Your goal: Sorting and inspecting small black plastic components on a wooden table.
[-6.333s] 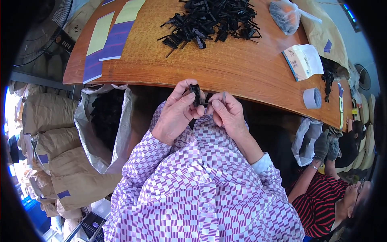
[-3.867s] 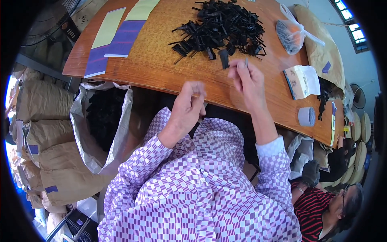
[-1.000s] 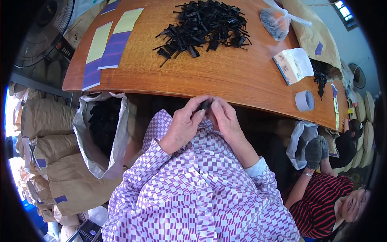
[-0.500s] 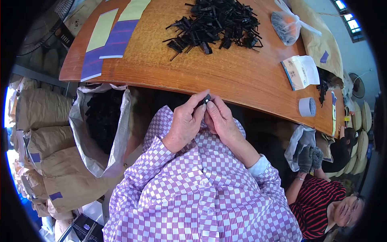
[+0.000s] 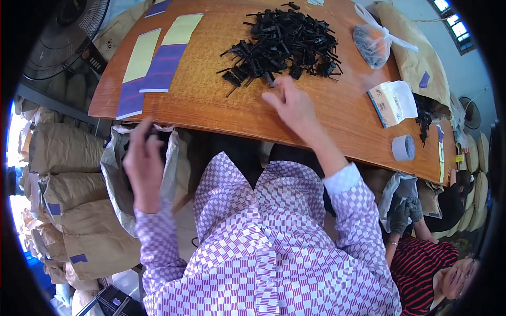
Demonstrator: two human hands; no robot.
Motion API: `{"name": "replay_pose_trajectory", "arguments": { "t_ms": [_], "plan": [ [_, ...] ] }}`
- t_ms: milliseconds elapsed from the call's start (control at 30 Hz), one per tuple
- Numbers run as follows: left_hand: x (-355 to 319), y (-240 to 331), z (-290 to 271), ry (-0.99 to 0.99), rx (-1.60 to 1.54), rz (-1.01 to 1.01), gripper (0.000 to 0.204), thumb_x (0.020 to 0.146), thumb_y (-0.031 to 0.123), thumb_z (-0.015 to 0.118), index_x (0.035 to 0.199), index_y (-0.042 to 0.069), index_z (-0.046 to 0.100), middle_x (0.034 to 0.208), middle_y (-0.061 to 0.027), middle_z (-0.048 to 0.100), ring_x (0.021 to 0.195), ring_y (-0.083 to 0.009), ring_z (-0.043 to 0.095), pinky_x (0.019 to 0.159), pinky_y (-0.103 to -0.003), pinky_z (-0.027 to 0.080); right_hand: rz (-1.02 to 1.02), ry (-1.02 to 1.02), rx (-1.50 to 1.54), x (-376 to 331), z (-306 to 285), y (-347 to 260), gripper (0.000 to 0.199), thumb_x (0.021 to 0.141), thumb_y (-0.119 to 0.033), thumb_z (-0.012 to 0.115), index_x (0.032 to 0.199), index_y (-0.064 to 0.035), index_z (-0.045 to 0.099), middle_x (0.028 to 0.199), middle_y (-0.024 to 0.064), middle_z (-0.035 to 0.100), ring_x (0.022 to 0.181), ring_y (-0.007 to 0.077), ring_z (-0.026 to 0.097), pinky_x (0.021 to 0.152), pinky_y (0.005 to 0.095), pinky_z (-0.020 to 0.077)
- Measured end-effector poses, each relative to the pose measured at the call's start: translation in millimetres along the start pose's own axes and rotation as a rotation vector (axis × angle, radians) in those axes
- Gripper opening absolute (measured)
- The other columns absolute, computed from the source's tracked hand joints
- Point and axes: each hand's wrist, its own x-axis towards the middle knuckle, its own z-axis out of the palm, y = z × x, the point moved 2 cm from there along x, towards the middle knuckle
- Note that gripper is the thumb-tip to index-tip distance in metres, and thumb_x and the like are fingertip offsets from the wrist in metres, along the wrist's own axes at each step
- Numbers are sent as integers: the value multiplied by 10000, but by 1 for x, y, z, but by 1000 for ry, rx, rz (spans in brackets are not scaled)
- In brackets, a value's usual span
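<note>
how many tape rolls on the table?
1: a grey tape roll near the wooden table's right edge, below the white packet. Others may be hidden under bags.

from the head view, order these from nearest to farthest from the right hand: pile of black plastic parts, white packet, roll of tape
From the right hand:
1. Pile of black plastic parts, just beyond the fingertips, mid-table.
2. White packet, further right on the table.
3. Roll of tape, farthest, near the table's right front edge.
</note>
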Motion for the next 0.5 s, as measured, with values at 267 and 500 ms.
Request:
{"name": "replay_pose_trajectory", "arguments": {
  "t_ms": [267,500],
  "plan": [
    [8,-2,1,-93,-74,-21,375,893,58,542,1262,33,485,1101,-108,591,974,-197,586,779,-286,471,-133,175,-198,32,-2,49,351,850,-303,626,1050,-26,543,778,185,636,722,351,630,622,423,485],
    [-8,65,108,-756,-891,-456,381,984,228,421,1285,-6,431,1065,-113,603,763,-113,590,595,-187,437,-232,29,-113,-37,-38,18,274,806,-27,615,1069,-32,542,854,165,637,752,346,635,613,378,493]
  ]
}}
